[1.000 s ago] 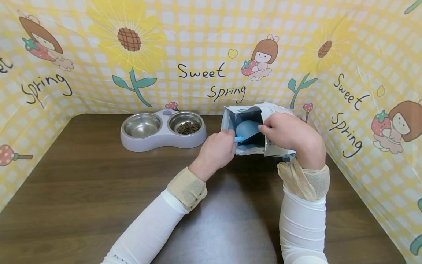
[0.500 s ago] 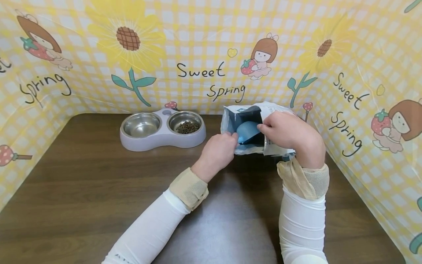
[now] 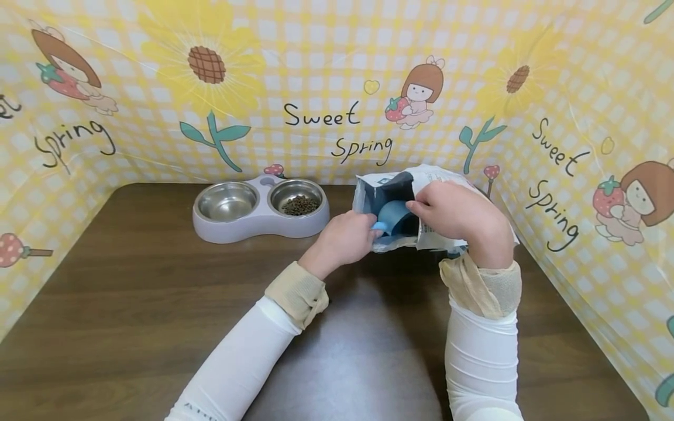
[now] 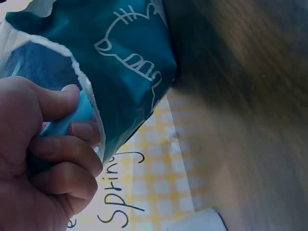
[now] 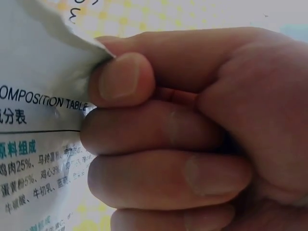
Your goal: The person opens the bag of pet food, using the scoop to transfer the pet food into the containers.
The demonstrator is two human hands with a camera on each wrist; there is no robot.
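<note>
My left hand [image 3: 350, 237] grips the handle of a light blue scoop [image 3: 396, 216] at the mouth of a pet food bag [image 3: 427, 237]. The scoop's cup sits inside the bag, partly in shadow. In the left wrist view, thumb and curled fingers wrap the blue handle [image 4: 83, 108], close to the torn edge of the bag's teal side [image 4: 134, 43]. My right hand [image 3: 458, 213] pinches the bag's upper edge between thumb and forefinger; its other fingers are curled, as the right wrist view shows. Whatever lies deep in the bag is hidden.
Left of the bag stands a pale lilac double bowl stand [image 3: 253, 229] with two steel bowls. Brown kibble [image 3: 300, 204] lies in its right bowl. A yellow checked cloth [image 3: 316, 64] hangs behind and at both sides of the brown table [image 3: 158, 327].
The scoop has turned within the bag, so its cup now faces more to the right, and it sits slightly lower. My left hand has rotated with it; my right hand keeps its hold.
</note>
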